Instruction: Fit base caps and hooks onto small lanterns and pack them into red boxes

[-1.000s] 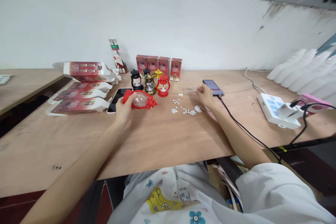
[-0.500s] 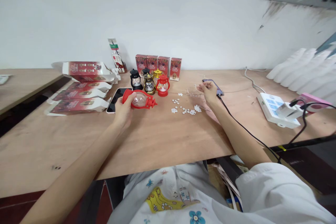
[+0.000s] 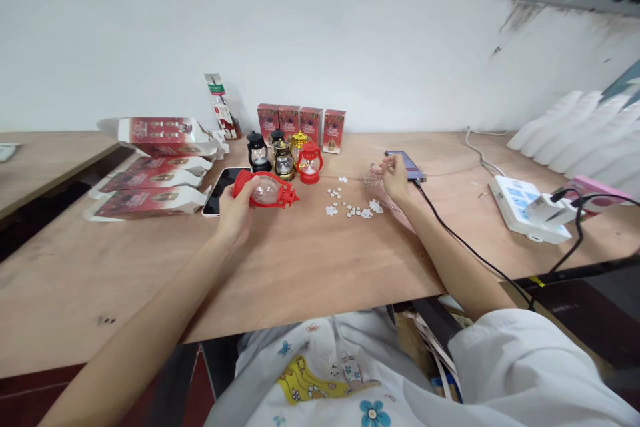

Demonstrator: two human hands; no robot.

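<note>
My left hand (image 3: 235,215) is closed around the base of a small red lantern (image 3: 265,189), which lies sideways with its top pointing right. Its globe is clear. On the right, my right hand (image 3: 396,179) has its fingers pinched at a tangle of thin bent wires (image 3: 371,177); a thin wire seems to be between the fingertips, though the tips are partly hidden. White round pieces (image 3: 350,207) and small white cut pieces (image 3: 375,206) lie scattered between my hands. Upright behind them stand a red lantern (image 3: 310,163), a black lantern (image 3: 259,153), a bronze lantern (image 3: 283,161) and a gold lantern (image 3: 299,140).
Several small red boxes (image 3: 334,131) stand near the wall. Open red cartons (image 3: 150,200) lie at left beside a phone (image 3: 216,196). Another phone (image 3: 407,165) with a black cable (image 3: 465,247) lies by my right hand. A white power strip (image 3: 530,209) sits farther right.
My right hand has dipped slightly toward the wires, and the wire raised above its fingers no longer shows there. My left hand keeps the red lantern in the same place.
</note>
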